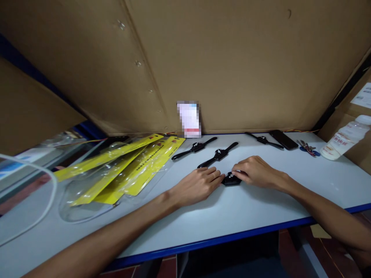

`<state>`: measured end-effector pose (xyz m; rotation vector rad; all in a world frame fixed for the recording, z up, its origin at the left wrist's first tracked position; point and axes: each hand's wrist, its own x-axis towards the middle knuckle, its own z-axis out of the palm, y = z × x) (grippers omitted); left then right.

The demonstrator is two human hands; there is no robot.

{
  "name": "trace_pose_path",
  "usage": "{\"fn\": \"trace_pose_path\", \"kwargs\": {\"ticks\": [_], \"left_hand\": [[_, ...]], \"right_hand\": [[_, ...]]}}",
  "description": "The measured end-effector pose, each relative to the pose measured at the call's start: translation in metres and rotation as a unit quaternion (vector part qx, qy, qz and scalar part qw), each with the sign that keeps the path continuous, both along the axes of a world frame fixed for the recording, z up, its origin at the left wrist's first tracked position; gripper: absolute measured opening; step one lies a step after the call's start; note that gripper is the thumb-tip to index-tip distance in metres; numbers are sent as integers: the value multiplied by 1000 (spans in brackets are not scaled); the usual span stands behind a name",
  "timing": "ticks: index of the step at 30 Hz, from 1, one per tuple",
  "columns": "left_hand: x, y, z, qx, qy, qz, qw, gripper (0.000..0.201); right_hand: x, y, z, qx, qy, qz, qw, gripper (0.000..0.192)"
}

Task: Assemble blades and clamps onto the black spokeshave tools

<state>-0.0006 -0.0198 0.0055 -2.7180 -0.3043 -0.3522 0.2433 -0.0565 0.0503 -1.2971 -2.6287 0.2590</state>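
A black spokeshave point(232, 180) lies low over the white tabletop, between my two hands. My left hand point(198, 185) is closed round its left handle, which the fingers hide. My right hand point(255, 170) has thumb and fingers pinched at the right side of the tool's middle, by its silvery screws; the right handle is out of sight beneath it. Just beyond my left hand rests a second spokeshave point(218, 155), with another spokeshave point(195, 148) behind it to the left. Farther right, near the cardboard wall, is one more spokeshave point(263, 140).
Yellow-backed clear plastic packages point(150, 166) overlap at the left, beside a white cable point(55, 189). A lit, blurred phone screen point(189, 119) leans on the cardboard wall point(232, 69). A dark phone point(283, 139), keys point(307, 148) and a white bottle point(344, 139) stand or lie at right.
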Motion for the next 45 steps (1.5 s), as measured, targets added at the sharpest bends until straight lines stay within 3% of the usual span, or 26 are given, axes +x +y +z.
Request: {"fn": "trace_pose_path", "kwargs": {"ticks": [4, 7, 11, 17, 24, 34, 38, 45], "left_hand": [[1, 0, -1, -8, -3, 10, 1000, 26], [1, 0, -2, -24, -15, 11, 1000, 24], [1, 0, -1, -50, -15, 25, 998, 23], [1, -1, 2, -104, 5, 57, 993, 30], [4, 1, 2, -152, 15, 75, 985, 38], [4, 2, 1, -210, 1, 82, 974, 44], [3, 3, 1, -231, -15, 79, 970, 38], [1, 1, 3, -252, -18, 78, 964, 28]], "right_hand": [[0, 0, 0, -14, 7, 22, 1000, 31], [-1, -2, 1, -20, 20, 33, 999, 23], [6, -2, 7, 2, -59, -27, 998, 17], [22, -1, 11, -39, -158, -8, 987, 20], [15, 0, 7, -18, -176, 0, 984, 12], [13, -1, 9, -33, -133, -3, 991, 19], [13, -3, 12, -25, -111, -7, 993, 19], [13, -3, 11, -35, -161, -4, 986, 15]]}}
